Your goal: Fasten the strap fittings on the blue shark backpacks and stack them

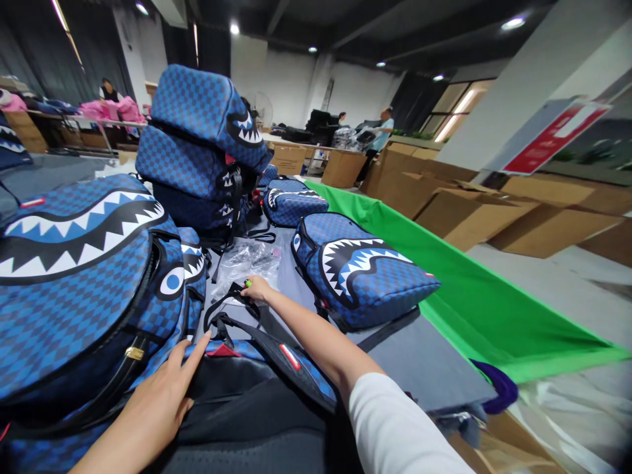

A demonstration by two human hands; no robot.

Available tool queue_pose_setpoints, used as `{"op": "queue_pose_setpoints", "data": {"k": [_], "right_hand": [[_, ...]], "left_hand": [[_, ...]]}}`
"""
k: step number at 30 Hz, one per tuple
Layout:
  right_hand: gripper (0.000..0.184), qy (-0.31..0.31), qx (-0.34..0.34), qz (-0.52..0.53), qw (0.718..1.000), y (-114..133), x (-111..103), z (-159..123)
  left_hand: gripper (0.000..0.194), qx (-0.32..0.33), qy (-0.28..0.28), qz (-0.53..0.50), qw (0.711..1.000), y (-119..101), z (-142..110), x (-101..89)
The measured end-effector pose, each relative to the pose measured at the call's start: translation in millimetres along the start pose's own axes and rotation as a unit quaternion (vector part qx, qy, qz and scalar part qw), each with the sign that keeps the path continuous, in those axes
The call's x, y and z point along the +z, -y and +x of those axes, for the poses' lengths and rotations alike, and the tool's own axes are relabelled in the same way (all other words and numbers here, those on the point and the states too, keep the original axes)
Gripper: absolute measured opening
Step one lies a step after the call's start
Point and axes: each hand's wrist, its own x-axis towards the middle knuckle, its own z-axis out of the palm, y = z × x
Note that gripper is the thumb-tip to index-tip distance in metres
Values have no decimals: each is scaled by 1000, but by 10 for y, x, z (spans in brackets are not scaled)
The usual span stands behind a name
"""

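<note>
A blue checkered backpack [266, 368] with shark-mouth print lies back side up just in front of me, its black straps [232, 316] stretching away. My left hand [158, 401] rests flat on it with fingers stretched out. My right hand [255, 289] reaches forward and pinches the far end of a black strap, with a small green thing at its fingertips. A large matching backpack [74, 289] stands at my left, touching my left hand's side.
A stack of the same backpacks [202, 145] rises behind; two more [360, 270] lie on the grey table [424, 368]. Crumpled clear plastic bags [247, 260] lie past my right hand. Green cloth [469, 296] and cardboard boxes [474, 210] fill the right. People work far back.
</note>
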Motion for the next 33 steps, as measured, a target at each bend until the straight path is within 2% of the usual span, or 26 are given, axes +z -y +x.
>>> {"op": "queue_pose_setpoints", "data": {"k": [5,9,10,12,13,15,16,17,18,19,21,22,23,25,27,30,33], "right_hand": [[33,-68,-18,-62,996,47,-277,-420],[18,-151,-63,-84,983,39,-575,-1002],[20,-178,-80,-84,977,45,-644,-1177],[32,-225,-116,-79,964,86,-744,-1543],[36,-242,-140,-75,957,122,-768,-1726],[41,-271,-227,-60,934,222,-758,-2074],[41,-285,-286,-54,913,281,-727,-2229],[38,-296,-348,-51,888,342,-685,-2369],[33,-302,-406,-54,861,399,-637,-2489],[29,-300,-454,-59,837,450,-588,-2590],[28,-295,-495,-52,816,520,-503,-2736],[28,-299,-491,-22,818,538,-471,-2786],[30,-310,-472,28,825,548,-445,-2824],[37,-321,-402,160,843,556,-404,-2877],[33,-278,-346,256,859,569,-364,-2916],[9,-202,-331,272,881,609,-296,-2961],[12,-207,-320,262,887,615,-259,-2965]], "left_hand": [[94,12,-9,1,1000,35,-6,5],[95,23,-25,-24,999,101,-9,27],[95,25,-30,-41,998,111,-14,30],[89,38,-73,-92,992,91,-38,12],[82,51,-116,-124,984,56,-59,-12],[67,75,-219,-202,952,-69,-118,-94],[61,85,-254,-257,929,-153,-154,-147],[59,92,-259,-321,906,-244,-192,-203],[58,97,-233,-389,886,-335,-231,-256],[59,104,-184,-456,865,-420,-270,-302],[54,113,-90,-552,821,-555,-346,-369],[50,107,-76,-580,804,-600,-383,-389],[46,94,-87,-599,790,-633,-418,-401],[44,63,-149,-624,764,-671,-478,-407],[46,52,-194,-632,748,-700,-519,-393],[45,60,-217,-617,754,-765,-550,-343],[35,74,-227,-585,775,-807,-579,-282]]}}
